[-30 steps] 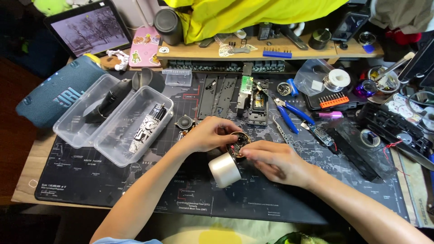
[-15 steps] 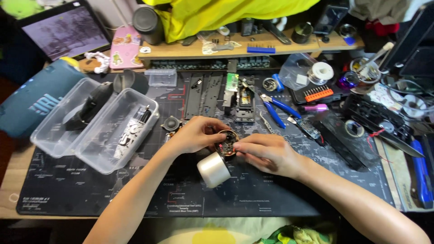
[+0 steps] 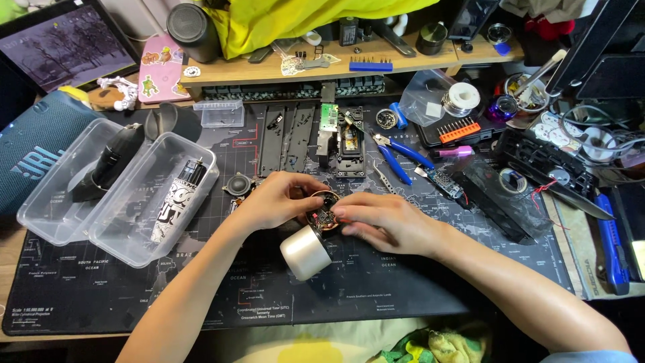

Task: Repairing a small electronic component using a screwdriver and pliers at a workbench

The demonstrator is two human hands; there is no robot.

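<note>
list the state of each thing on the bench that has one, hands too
left hand: holding the round board, fingers curled on its edge
right hand: fingertips pressed on the round board
round board: held between both hands, components facing up
white cylinder: lying tilted on the mat, beside the board
plastic box: open, no lid, parts inside
blue pliers: lying flat, untouched
tablet: screen on

Light: we see even, bright overhead light around the fingers (image 3: pixel 339 212).
Shadows: soft, short, just beneath our fingers.
Glare: mild sheen on the white cylinder (image 3: pixel 305 252) below them.
Focus: sharp near fingers; edges slightly bowed.
</note>
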